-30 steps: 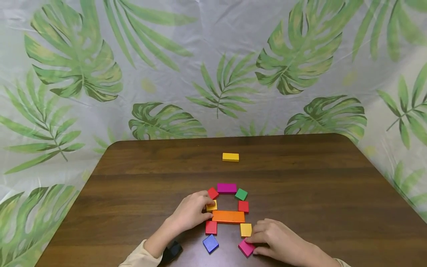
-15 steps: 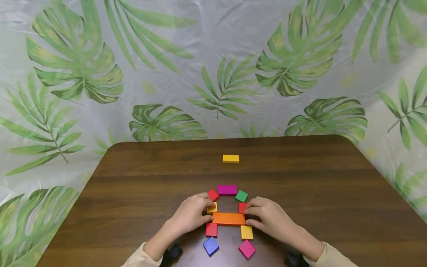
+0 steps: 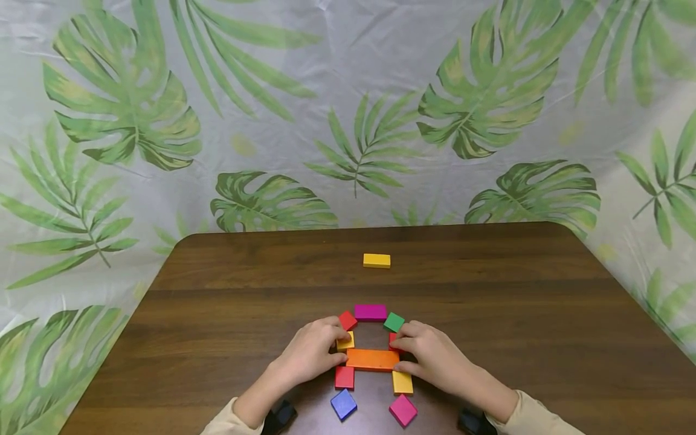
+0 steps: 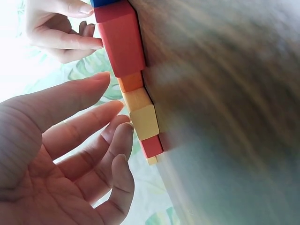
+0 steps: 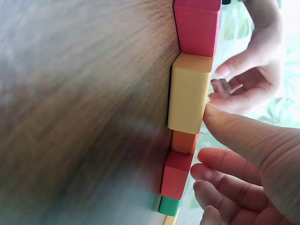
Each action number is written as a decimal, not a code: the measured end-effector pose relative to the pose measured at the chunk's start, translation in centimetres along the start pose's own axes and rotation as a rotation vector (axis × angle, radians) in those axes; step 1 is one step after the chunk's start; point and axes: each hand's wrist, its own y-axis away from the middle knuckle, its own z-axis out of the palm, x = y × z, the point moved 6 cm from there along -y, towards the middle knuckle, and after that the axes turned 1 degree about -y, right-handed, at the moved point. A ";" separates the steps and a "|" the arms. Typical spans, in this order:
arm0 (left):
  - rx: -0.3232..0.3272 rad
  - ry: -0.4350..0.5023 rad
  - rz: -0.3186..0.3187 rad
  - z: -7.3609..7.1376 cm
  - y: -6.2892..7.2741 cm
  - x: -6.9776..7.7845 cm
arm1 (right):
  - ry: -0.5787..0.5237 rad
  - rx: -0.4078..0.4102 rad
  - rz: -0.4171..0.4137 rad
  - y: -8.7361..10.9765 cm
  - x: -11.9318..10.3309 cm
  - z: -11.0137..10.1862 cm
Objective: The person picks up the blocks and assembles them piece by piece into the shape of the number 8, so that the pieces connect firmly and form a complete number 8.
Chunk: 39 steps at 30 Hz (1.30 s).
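A long orange block (image 3: 372, 360) lies crosswise in an outline of coloured blocks on the table. My left hand (image 3: 309, 349) is at its left end, fingertips over a small yellow block (image 3: 344, 345) and thumb by the orange end. On the other side, my right hand (image 3: 437, 353) has its index finger over a red block (image 3: 393, 338) and its thumb where the orange block meets a second yellow block (image 3: 402, 383). That thumb is right at the yellow block's edge in the right wrist view. Fingers of both hands are loosely bent, gripping nothing.
Above are a purple block (image 3: 371, 313), a green block (image 3: 394, 322) and a tilted red block (image 3: 348, 321). Below lie another red block (image 3: 344, 378), a blue block (image 3: 344, 405) and a pink block (image 3: 403, 411). Farther back lies a long yellow block (image 3: 377, 261).
My right hand has left the pink block and moved up and left to the orange block's right end and the red block. The left hand stays in place.
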 end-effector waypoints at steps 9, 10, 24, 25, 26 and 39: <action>-0.002 0.114 -0.014 -0.1 -0.5 -0.8 | -0.019 0.004 0.009 0.0 0.0 0.1; -0.001 0.132 -0.015 -0.1 -0.6 -1.0 | -0.022 0.011 0.003 0.0 0.1 0.1; 0.086 0.205 -0.067 -2.2 -7.4 -4.3 | -0.070 -0.013 0.045 -0.4 0.4 0.5; 0.082 0.200 -0.067 -2.1 -8.2 -4.4 | -0.072 -0.018 0.051 -0.4 0.4 0.5; 0.079 0.196 -0.068 -2.1 -8.9 -4.6 | -0.074 -0.025 0.056 -0.3 0.4 0.5; 0.036 0.155 -0.124 -1.4 -15.2 -6.4 | -0.103 -0.037 0.061 -0.4 0.6 0.6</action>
